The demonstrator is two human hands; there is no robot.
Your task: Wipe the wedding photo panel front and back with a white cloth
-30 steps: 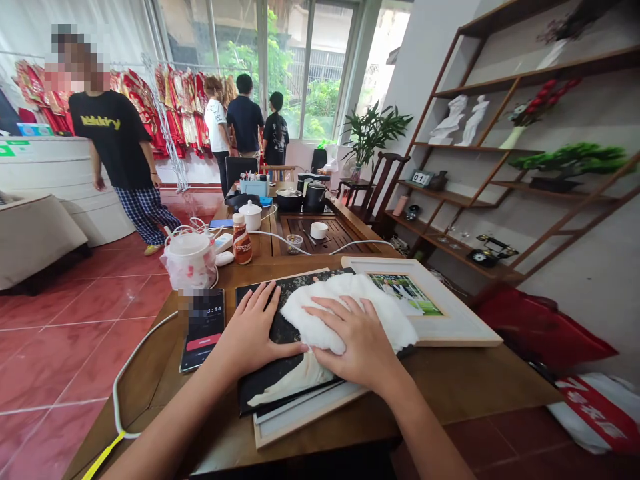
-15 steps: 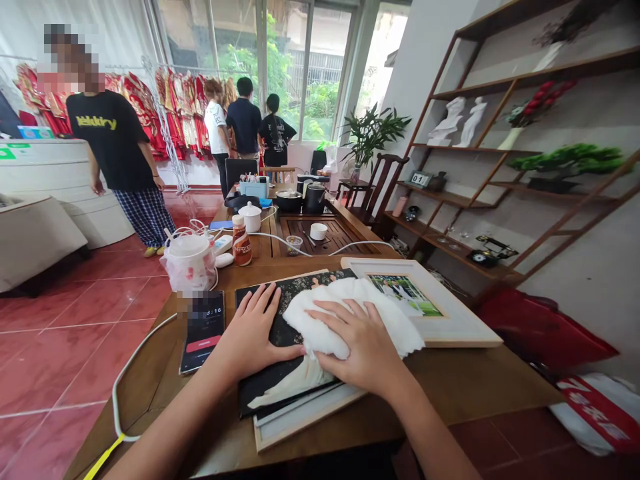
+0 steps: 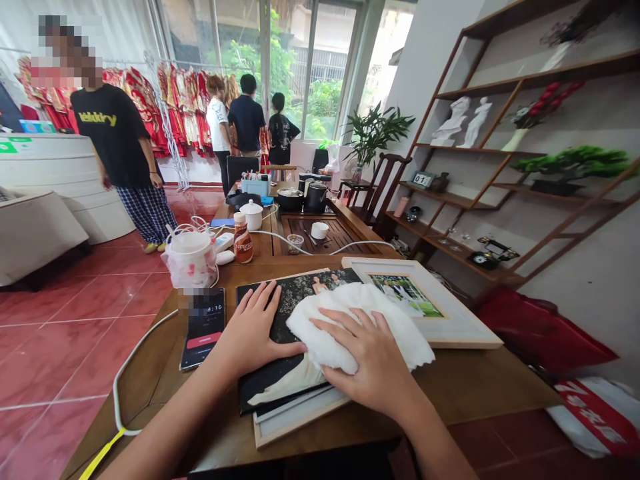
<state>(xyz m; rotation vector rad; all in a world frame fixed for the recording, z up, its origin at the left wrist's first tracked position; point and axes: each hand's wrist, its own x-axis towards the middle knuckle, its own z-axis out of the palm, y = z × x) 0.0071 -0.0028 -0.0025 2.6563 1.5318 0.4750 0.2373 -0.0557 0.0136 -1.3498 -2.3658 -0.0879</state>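
My left hand (image 3: 256,333) lies flat with fingers spread on the left side of a dark photo print (image 3: 263,385), which shows a couple and a long pale dress. My right hand (image 3: 370,357) presses a folded white cloth (image 3: 306,319) onto the print, its fingers curved over the top. The cloth hides much of the print's right part. A pale wooden frame (image 3: 295,421) sticks out from under the print's near edge. To the right, another framed photo (image 3: 465,328) with a wide white border lies partly behind the cloth.
A lit phone (image 3: 204,333) lies left of my left hand. Behind it stand a wrapped white cup (image 3: 190,257), a brown bottle (image 3: 243,240) and a lidded white mug (image 3: 251,215). A white cable (image 3: 116,393) runs along the table's left edge. Several people stand farther back.
My right hand and the cloth have slid slightly to the right across the print, uncovering more of the pictured couple. My left hand has stayed in place.
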